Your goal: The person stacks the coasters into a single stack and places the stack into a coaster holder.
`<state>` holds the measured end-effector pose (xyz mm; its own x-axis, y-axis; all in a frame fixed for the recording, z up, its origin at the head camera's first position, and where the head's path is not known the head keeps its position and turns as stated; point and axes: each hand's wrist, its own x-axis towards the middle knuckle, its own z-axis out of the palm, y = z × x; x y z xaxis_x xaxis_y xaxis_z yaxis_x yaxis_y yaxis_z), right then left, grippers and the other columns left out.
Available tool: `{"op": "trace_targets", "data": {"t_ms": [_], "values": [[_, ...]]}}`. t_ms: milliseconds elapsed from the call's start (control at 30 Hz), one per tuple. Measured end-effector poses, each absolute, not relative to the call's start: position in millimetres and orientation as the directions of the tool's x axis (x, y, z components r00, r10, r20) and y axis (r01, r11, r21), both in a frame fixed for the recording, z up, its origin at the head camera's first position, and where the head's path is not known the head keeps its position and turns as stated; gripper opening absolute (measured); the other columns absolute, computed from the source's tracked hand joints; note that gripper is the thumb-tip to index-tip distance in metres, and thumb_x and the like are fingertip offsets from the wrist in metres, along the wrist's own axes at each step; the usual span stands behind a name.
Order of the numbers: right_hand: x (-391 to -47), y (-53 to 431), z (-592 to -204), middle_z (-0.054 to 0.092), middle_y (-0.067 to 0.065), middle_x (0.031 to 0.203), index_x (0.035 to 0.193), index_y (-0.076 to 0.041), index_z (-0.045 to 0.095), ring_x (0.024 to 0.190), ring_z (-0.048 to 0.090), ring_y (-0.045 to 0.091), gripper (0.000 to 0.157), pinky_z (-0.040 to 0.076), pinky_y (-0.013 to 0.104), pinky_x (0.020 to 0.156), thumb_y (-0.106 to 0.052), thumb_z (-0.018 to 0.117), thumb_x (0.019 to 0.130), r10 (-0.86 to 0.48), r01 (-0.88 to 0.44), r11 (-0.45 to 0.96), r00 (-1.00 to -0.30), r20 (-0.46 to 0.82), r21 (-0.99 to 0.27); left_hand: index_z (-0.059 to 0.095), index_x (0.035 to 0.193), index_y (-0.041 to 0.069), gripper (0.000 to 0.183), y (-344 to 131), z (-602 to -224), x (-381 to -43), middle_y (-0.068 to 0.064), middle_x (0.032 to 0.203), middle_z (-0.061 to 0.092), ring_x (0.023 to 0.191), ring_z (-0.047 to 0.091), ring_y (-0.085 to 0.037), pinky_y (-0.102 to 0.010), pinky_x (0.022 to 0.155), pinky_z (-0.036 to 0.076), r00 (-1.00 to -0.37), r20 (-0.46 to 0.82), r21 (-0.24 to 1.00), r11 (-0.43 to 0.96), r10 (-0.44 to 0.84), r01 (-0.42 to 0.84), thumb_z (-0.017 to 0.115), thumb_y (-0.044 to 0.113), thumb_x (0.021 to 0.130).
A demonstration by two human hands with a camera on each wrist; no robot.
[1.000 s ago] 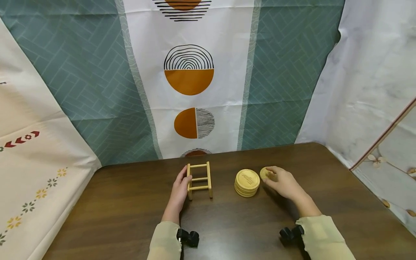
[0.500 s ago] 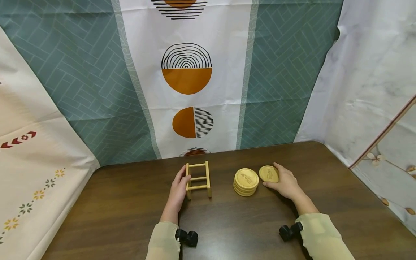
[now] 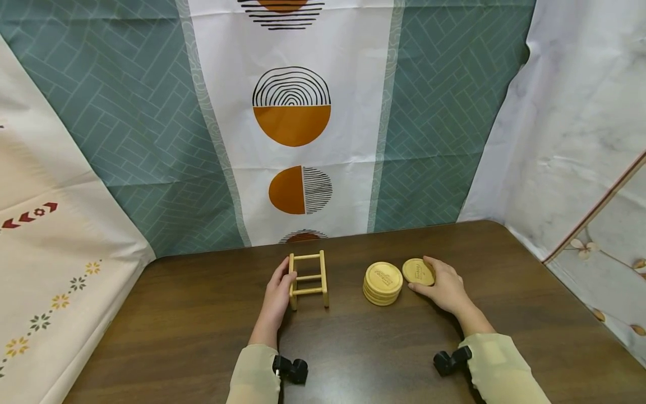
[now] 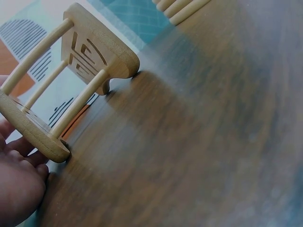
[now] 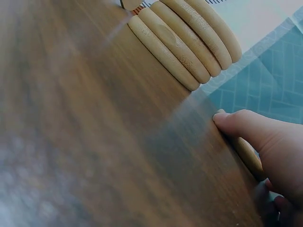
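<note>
My left hand (image 3: 276, 294) grips the left side of a small bamboo coaster rack (image 3: 309, 292), which stands on the table. In the left wrist view the rack's carved side panel (image 4: 90, 54) and round rods show, with the fingers partly behind the near side. Right of the rack is a stack of several round bamboo coasters (image 3: 382, 283). One single coaster (image 3: 418, 271) lies flat beside the stack, its printed face up. My right hand (image 3: 446, 287) holds it by its right edge, thumb at the front and fingers at the back. From the right wrist, the thumb (image 5: 241, 125) touches its rim.
The brown wooden table (image 3: 353, 348) carries all these things. A patterned green and white cloth (image 3: 434, 140) hangs behind its far edge. Pale cloths hang at the left (image 3: 75, 247) and right (image 3: 570, 140).
A second ago my right fingers lay over the single coaster; they have since moved to its right edge, uncovering its face. My left hand and the rack stay put.
</note>
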<state>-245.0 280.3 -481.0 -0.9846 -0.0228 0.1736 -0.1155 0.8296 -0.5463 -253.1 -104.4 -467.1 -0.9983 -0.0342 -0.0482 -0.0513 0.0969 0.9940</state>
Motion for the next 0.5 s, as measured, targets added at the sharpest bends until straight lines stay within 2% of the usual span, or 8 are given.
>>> {"op": "trace_targets", "data": {"t_ms": [500], "values": [[-244.6,280.0,-482.4,0.048,0.024,0.136,0.139,0.0,0.041,0.122,0.041,0.047,0.085,0.028,0.061,0.093,-0.045,0.075,0.075,0.003,-0.128,0.824,-0.973,0.231,-0.551,0.033,0.149,0.016,0.054,-104.6,-466.5,-251.6,-0.01,0.153,0.032,0.138,0.032,-0.032,-0.052,0.11,0.029,-0.997,-0.046,0.994,0.1,-0.063,-0.052,0.047,0.026,0.097]]}}
